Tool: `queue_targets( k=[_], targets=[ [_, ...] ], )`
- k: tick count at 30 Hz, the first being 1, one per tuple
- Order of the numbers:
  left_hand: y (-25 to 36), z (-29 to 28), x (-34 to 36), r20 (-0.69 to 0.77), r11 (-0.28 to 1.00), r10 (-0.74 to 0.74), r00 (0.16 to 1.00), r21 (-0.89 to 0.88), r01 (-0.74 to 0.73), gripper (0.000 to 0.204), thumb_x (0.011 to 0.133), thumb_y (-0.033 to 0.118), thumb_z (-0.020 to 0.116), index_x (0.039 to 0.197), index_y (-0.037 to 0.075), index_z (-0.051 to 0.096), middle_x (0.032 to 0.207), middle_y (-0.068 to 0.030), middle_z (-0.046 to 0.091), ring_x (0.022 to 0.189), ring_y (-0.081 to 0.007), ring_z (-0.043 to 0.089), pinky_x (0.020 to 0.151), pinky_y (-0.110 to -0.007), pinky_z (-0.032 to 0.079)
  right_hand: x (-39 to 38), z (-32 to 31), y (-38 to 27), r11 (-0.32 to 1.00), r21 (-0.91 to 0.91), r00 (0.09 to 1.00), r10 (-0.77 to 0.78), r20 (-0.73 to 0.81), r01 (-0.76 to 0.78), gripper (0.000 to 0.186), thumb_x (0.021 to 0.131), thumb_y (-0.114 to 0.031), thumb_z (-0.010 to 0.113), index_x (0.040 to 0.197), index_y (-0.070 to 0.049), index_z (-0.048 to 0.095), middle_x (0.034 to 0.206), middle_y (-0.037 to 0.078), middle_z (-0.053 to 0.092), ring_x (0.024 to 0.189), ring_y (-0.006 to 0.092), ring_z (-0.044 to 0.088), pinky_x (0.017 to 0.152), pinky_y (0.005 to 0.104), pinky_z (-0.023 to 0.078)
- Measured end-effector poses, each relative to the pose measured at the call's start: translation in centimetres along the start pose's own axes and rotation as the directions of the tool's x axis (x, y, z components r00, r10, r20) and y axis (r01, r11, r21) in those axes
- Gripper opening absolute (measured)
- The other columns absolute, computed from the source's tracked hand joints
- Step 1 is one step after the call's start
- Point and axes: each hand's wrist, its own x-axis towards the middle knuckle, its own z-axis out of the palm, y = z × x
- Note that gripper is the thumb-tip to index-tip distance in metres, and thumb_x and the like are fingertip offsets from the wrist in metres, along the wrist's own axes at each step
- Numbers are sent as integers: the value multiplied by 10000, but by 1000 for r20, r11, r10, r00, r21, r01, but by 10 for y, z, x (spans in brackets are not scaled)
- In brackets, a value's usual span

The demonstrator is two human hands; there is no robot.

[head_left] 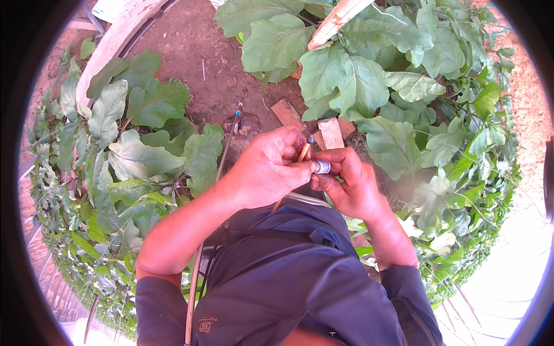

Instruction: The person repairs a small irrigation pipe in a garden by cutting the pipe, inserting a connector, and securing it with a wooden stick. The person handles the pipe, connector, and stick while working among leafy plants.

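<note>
My left hand [268,167] is closed, with a thin light-brown stick [303,152] between its fingers. The stick has a dark blue tip, and may be a small brush. A small white-and-grey cylinder [322,167], like a little bottle or vial, lies on its side between both hands. Fingers and thumb of my right hand [352,187] are closed around it. My left thumb and fingertip touch its left end, where a narrow neck or cap shows. Whether anything is inside cannot be seen. Both hands are in front of my dark-clothed body.
Large-leaved green plants [153,104] grow on the left, and more plants [352,75] on the right. Broken bricks [330,134] lie on brown soil [202,57] ahead. A thin pole [193,288] runs beside my left side, near a blue-tipped fitting [238,112]. A pale post [340,20] stands among the leaves.
</note>
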Motion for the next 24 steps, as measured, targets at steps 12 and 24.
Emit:
queue_targets(
  k=[12,24],
  targets=[
    [8,6,-7,-43,980,1,999,200,8,215,912,-92,605,936,81,481,858,53,451,791,-43,454,689,-246,428,12,-7,-18,986,-155,995,-43,90,57,345,916,-40,799,1181,-10,579,1011,153,756,865,287,777,718,356,606],
    [4,4,-9,-79,975,64,995,218,-46,202,924,-112,536,953,78,474,867,53,418,789,-37,408,672,-236,409,18,-2,-25,989,-38,984,146,99,-143,232,982,-116,727,1143,-28,586,954,204,731,930,426,739,743,458,584]
  ],
)
